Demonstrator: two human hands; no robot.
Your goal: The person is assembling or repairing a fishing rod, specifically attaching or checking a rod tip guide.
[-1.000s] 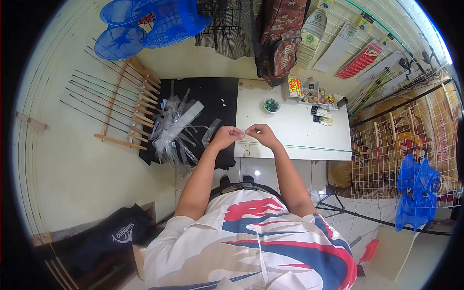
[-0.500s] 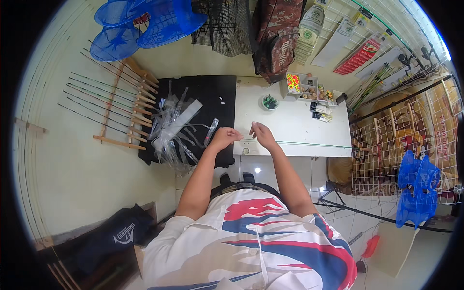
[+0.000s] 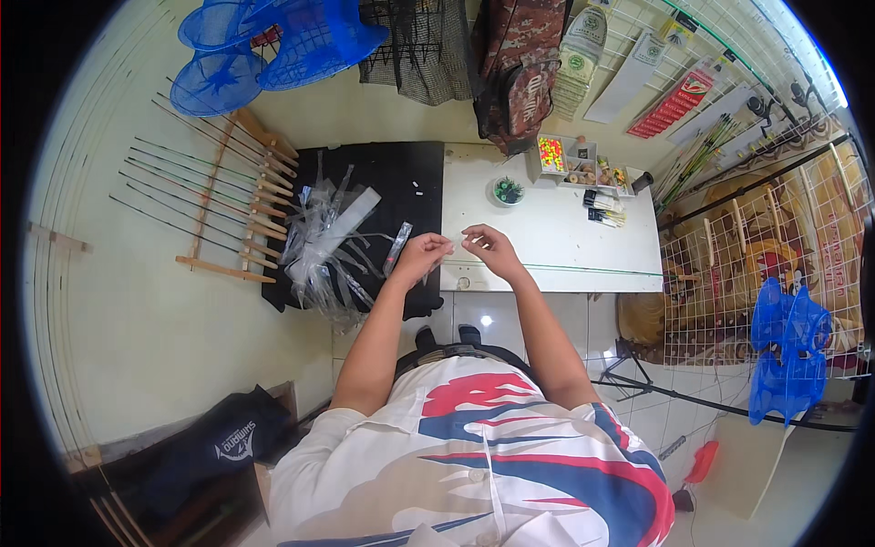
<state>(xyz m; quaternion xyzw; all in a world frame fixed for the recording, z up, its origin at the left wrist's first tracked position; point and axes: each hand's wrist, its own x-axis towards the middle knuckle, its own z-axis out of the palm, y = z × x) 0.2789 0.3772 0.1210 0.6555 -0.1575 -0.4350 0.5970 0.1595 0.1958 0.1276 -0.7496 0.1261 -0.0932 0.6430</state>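
Observation:
Over the front of the white tabletop [image 3: 565, 242], my left hand [image 3: 424, 255] and my right hand [image 3: 492, 252] face each other, fingertips a small gap apart. Each has thumb and finger pinched together. What they hold is too small to make out; a pale speck shows at the left fingertips. Beside my left hand, a narrow clear packet [image 3: 398, 244] lies on the black cloth [image 3: 406, 187]. Farther left is a heap of clear plastic strips [image 3: 324, 237]. Beyond my hands stands a small white bowl [image 3: 508, 191] with green bits in it.
A sectioned white tray [image 3: 576, 176] with colourful small items sits at the back right, with small packets [image 3: 604, 210] before it. A wooden rack [image 3: 264, 201] of thin rods stands left. A camouflage bag [image 3: 519, 82] and blue nets [image 3: 314, 41] hang above the table.
My right hand has turned slightly and its fingertips have come down and a little left, nearer to my left hand. The left hand has barely moved.

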